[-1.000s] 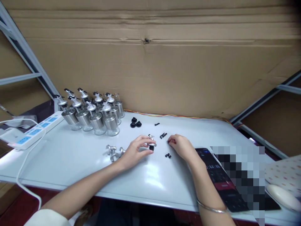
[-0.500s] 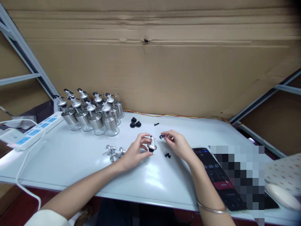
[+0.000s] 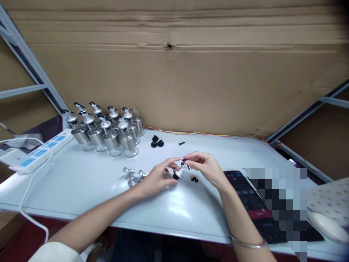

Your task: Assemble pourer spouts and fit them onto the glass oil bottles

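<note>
My left hand (image 3: 158, 177) grips a silver pourer top (image 3: 179, 172) with a black stopper at its base, tilted so its spout points up and to the right. Pinched in the fingertips of my right hand (image 3: 203, 165) is a small black cap (image 3: 184, 160), held at the spout's tip; whether it is seated there I cannot tell. Several tiny black pieces (image 3: 194, 179) lie on the table below my right hand. Silver pourer heads (image 3: 131, 178) rest beside my left wrist, partly hidden by it.
Glass bottles with steel sleeves (image 3: 111, 142), most topped with pourers, stand at the back left. A power strip (image 3: 43, 151) lies left of them. Black stoppers (image 3: 157, 142) and a black lever (image 3: 181, 143) sit farther back. A tablet-like timer (image 3: 253, 203) and white mouse (image 3: 327, 226) are at right.
My right hand has moved left, bringing the small black cap to the spout. My left hand has tilted the pourer top toward the right.
</note>
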The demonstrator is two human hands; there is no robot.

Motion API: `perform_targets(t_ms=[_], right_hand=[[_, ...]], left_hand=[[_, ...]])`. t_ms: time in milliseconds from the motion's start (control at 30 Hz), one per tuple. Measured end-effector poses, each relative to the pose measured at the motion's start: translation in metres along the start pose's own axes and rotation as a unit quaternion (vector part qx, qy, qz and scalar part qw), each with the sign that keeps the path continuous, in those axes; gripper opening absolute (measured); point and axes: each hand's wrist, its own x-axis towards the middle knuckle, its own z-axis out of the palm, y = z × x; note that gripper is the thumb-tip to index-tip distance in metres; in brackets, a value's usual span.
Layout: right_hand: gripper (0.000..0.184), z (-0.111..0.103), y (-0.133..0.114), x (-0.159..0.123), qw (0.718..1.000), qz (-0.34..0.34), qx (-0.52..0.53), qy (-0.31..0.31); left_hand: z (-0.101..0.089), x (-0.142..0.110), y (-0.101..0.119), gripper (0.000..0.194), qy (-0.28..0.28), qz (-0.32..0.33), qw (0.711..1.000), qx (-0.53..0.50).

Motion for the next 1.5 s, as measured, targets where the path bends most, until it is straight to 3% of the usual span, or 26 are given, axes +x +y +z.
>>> perform_targets(t_ms=[167,400,567,700,867,1033,1167,1333,1500], right_hand=[[0.018,0.001,0.002,0.000,0.999,-0.004,0.002,-0.032],[0.023,-0.002,0.002,-0.002,0.998,-0.029,-0.018,-0.047],[0.026,0.000,0.000,-0.003,0.995,-0.055,-0.024,-0.078],[0.046,0.007,0.007,-0.001,0.997,-0.049,-0.033,-0.045],[0.035,0.012,0.015,0.001,0.993,-0.101,-0.030,-0.049],[0.028,0.014,0.017,0.001,0.995,-0.094,-0.003,-0.041],[0.028,0.019,0.015,0.000,0.997,-0.071,0.031,-0.021],[0.045,0.023,0.012,-0.001,0.994,-0.106,-0.026,-0.022],[0.038,0.020,0.015,-0.001,0.994,-0.096,-0.056,-0.005]], left_hand=[[0.001,0.000,-0.004,0.069,-0.007,0.015,0.999,-0.032],[0.001,-0.002,0.000,0.061,-0.024,0.023,0.999,-0.037],[-0.002,0.000,-0.001,0.061,0.019,-0.004,0.997,-0.078],[-0.003,0.003,-0.002,0.049,0.062,-0.006,0.993,-0.101],[0.001,0.001,-0.006,0.072,0.050,-0.012,0.990,-0.133],[0.001,0.000,-0.006,0.065,0.035,-0.009,0.993,-0.109],[0.000,0.002,-0.005,0.066,0.072,-0.017,0.989,-0.127],[0.003,0.003,-0.008,0.064,0.107,-0.020,0.984,-0.144],[0.003,0.002,-0.011,0.065,0.102,-0.006,0.986,-0.134]])
